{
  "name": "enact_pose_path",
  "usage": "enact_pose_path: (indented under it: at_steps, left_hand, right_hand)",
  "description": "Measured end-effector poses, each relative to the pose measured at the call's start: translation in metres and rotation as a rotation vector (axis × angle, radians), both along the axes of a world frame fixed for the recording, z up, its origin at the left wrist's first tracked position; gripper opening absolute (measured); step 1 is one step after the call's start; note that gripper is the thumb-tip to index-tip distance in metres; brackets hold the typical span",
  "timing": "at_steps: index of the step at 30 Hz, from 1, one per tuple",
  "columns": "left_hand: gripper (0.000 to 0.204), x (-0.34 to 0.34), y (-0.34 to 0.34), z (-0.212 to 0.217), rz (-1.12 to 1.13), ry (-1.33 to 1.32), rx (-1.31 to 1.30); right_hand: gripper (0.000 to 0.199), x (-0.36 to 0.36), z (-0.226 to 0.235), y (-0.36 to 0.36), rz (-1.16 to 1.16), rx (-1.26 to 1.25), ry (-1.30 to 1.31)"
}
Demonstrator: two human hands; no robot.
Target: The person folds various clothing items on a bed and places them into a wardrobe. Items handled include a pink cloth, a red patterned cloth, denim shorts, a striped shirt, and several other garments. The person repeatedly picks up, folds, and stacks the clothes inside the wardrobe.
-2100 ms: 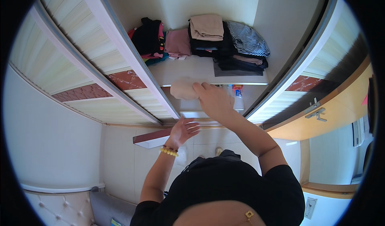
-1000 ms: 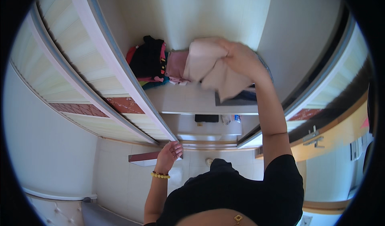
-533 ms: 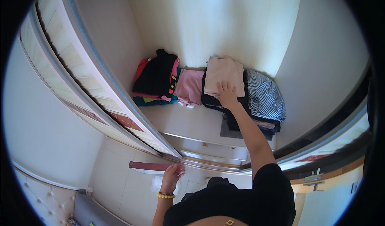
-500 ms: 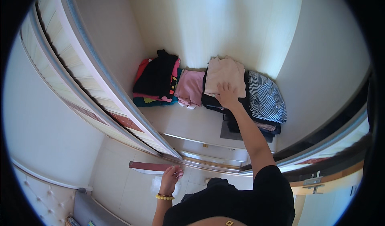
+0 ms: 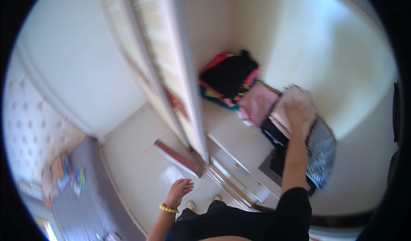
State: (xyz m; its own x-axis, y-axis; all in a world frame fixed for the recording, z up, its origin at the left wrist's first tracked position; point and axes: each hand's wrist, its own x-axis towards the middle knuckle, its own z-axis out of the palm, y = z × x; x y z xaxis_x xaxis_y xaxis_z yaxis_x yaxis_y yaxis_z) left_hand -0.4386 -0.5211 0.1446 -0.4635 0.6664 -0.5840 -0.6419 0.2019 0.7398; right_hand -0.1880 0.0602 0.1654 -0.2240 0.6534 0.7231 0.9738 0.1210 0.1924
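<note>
In the wardrobe, my right hand [image 5: 295, 109] lies on a beige folded garment [image 5: 309, 100] with its fingers stretched out, somewhat blurred. That garment tops a stack of dark clothes [image 5: 274, 132]. Right of the stack sits a black-and-white striped garment [image 5: 320, 153], and on the other side a pink folded garment [image 5: 259, 102]. Farther left is a pile with a black garment [image 5: 231, 74] on top and red, pink and teal cloth beneath. My left hand [image 5: 180, 192], with a yellow bead bracelet at the wrist, hangs over the floor, fingers loosely bent and holding nothing.
Sliding door panels [image 5: 182, 70] stand left of the shelf [image 5: 227, 121]. On the floor [image 5: 128, 134] are a long dark-red and white piece [image 5: 177, 157] and a whitish plastic-like item [image 5: 170, 174]. A grey bed [image 5: 92, 181] with several things on it lies at left.
The view has swung left, so the wardrobe sits farther right and the bed shows more. My right hand stays on the beige garment; my left hand's fingers have loosened.
</note>
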Motion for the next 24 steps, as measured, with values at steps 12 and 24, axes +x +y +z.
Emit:
enact_pose_path:
  at_steps: [12, 24]
  left_hand:
    - [0.029, -0.006, -0.152, 0.005, 0.338, 0.07, 0.005]
    - [0.024, 0.05, -0.487, -0.014, 1.01, 0.056, -0.02]
  right_hand:
    - [0.027, -0.164, 0.004, -0.278, 0.96, 0.158, 0.809]
    - [0.04, -0.321, -0.114, -0.786, 1.742, -1.795, -0.713]
